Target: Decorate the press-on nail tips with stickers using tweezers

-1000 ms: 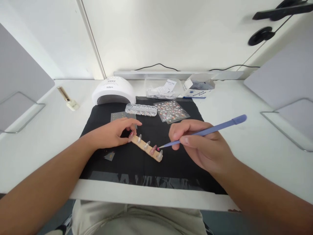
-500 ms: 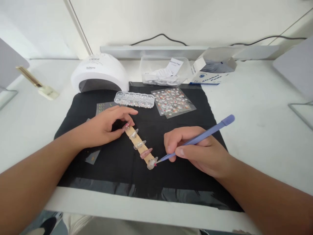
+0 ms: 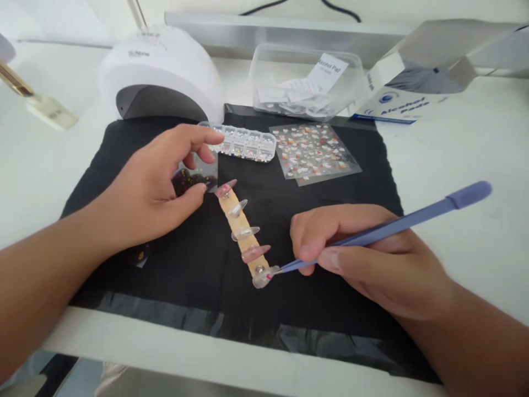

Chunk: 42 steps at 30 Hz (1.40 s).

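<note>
Blue tweezers [image 3: 372,234] are pinched in my right hand [image 3: 363,248], their tips at the nearest false nail [image 3: 264,277], where a small pink piece shows. That clear nail sits on the near end of a wooden stick [image 3: 238,223]. Several other false nails, clear and pink, stand across the stick, among them a pink one [image 3: 255,253] and a pink one at the far end [image 3: 226,188]. My left hand [image 3: 152,184] hovers beside the far end, fingers apart and holding nothing. Under its fingers lies a sticker sheet [image 3: 206,168], partly hidden.
A white nail lamp [image 3: 165,60] stands at back left. Behind the black mat [image 3: 198,286] are a clear tub [image 3: 268,99] of packets and an open alcohol pad box [image 3: 409,105]. A rhinestone case [image 3: 248,144] and patterned sticker sheets [image 3: 318,151] lie on it. A brush [image 3: 52,112] is far left.
The view has come closer. My left hand has let go of the stick's far end and moved off to its left. The tweezers remain at the nearest nail.
</note>
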Each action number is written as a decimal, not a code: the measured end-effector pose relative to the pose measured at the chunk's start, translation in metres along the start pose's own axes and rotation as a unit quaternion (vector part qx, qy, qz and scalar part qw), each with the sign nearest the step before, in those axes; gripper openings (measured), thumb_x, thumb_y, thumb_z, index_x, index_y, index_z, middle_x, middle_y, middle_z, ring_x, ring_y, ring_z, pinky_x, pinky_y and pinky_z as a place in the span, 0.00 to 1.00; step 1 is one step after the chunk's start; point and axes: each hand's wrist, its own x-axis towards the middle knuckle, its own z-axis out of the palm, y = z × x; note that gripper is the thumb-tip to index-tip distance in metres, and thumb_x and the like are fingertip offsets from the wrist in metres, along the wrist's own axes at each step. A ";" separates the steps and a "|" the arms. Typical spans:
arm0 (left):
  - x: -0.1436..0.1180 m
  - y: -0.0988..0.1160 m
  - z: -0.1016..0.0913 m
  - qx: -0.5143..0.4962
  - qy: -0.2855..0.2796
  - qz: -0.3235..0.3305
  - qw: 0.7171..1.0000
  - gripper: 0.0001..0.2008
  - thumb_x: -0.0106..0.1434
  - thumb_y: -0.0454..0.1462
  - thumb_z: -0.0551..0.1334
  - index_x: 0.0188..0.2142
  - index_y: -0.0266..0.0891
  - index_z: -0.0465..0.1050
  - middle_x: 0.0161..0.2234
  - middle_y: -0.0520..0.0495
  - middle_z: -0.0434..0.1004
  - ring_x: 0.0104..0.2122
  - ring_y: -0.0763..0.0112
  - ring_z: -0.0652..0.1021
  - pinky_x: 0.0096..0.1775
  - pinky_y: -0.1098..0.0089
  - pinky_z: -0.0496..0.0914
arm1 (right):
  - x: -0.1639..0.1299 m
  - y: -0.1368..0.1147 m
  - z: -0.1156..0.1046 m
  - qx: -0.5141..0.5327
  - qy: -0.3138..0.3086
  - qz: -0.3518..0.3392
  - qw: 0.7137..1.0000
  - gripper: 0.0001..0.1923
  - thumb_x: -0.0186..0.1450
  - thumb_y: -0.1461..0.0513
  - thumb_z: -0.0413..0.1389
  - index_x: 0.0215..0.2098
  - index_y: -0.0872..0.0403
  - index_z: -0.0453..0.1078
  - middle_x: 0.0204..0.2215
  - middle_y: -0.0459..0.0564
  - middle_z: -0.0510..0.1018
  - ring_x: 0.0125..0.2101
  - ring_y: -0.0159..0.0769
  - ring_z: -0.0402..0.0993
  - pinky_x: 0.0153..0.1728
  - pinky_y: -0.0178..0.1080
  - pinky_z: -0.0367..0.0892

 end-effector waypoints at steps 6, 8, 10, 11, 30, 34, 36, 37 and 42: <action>-0.004 0.029 -0.009 -0.034 -0.079 0.093 0.992 0.16 0.63 0.27 0.62 0.47 0.46 0.74 0.41 0.48 0.75 0.40 0.64 0.75 0.46 0.61 0.71 | 0.001 0.001 0.000 -0.013 -0.009 0.010 1.000 0.09 0.62 0.69 0.60 0.29 0.52 0.81 0.22 0.46 0.78 0.23 0.33 0.72 0.23 0.36 0.65; -0.006 0.039 -0.010 -0.043 -0.129 0.142 0.980 0.15 0.63 0.26 0.59 0.44 0.45 0.75 0.36 0.48 0.74 0.35 0.66 0.73 0.41 0.62 0.71 | 0.001 0.000 0.000 -0.015 -0.008 0.015 1.000 0.09 0.62 0.69 0.60 0.29 0.53 0.81 0.22 0.46 0.78 0.23 0.33 0.72 0.23 0.36 0.65; -0.009 0.045 -0.009 -0.062 -0.167 0.179 0.968 0.14 0.62 0.25 0.58 0.41 0.42 0.75 0.35 0.48 0.72 0.32 0.67 0.71 0.41 0.61 0.71 | 0.001 0.000 0.000 -0.019 -0.006 0.016 1.000 0.09 0.61 0.70 0.60 0.29 0.53 0.81 0.22 0.45 0.78 0.23 0.32 0.73 0.24 0.35 0.65; -0.010 0.048 -0.009 -0.071 -0.179 0.189 0.963 0.13 0.61 0.24 0.58 0.40 0.40 0.75 0.34 0.48 0.72 0.32 0.67 0.70 0.42 0.61 0.71 | 0.001 -0.001 0.000 -0.021 -0.006 0.017 1.000 0.09 0.61 0.70 0.60 0.29 0.53 0.81 0.22 0.45 0.78 0.23 0.31 0.73 0.24 0.34 0.65; -0.006 0.061 0.001 -0.061 -0.255 0.174 0.949 0.13 0.60 0.24 0.59 0.38 0.36 0.79 0.36 0.47 0.71 0.36 0.67 0.70 0.45 0.61 0.68 | 0.004 -0.002 0.000 -0.014 -0.006 0.046 0.999 0.09 0.59 0.70 0.58 0.27 0.53 0.79 0.22 0.43 0.78 0.24 0.30 0.73 0.26 0.34 0.64; -0.008 0.061 0.002 -0.067 -0.248 0.172 0.951 0.13 0.60 0.24 0.58 0.38 0.36 0.79 0.35 0.47 0.70 0.36 0.67 0.71 0.43 0.61 0.68 | 0.004 -0.003 0.001 -0.016 -0.009 0.045 0.999 0.09 0.58 0.70 0.58 0.26 0.53 0.79 0.22 0.43 0.78 0.24 0.30 0.73 0.26 0.34 0.64; -0.009 0.061 0.002 -0.074 -0.241 0.171 0.952 0.13 0.61 0.24 0.58 0.39 0.36 0.78 0.35 0.47 0.69 0.36 0.66 0.71 0.43 0.60 0.68 | 0.003 -0.003 0.002 -0.013 -0.008 0.045 0.999 0.09 0.59 0.70 0.58 0.27 0.53 0.78 0.22 0.43 0.78 0.24 0.30 0.73 0.26 0.34 0.64; -0.009 0.061 0.002 -0.076 -0.241 0.170 0.953 0.13 0.61 0.24 0.58 0.40 0.37 0.78 0.35 0.48 0.69 0.37 0.66 0.71 0.43 0.60 0.68 | 0.003 -0.003 0.002 -0.006 -0.009 0.046 0.999 0.09 0.58 0.70 0.58 0.27 0.53 0.79 0.22 0.43 0.78 0.24 0.29 0.72 0.26 0.34 0.64; -0.008 0.062 0.002 -0.065 -0.246 0.172 0.952 0.13 0.60 0.24 0.58 0.39 0.37 0.77 0.35 0.48 0.68 0.36 0.67 0.71 0.41 0.61 0.67 | 0.003 -0.003 0.001 0.022 -0.004 0.049 0.999 0.09 0.57 0.70 0.58 0.26 0.53 0.79 0.21 0.42 0.78 0.24 0.29 0.72 0.25 0.33 0.63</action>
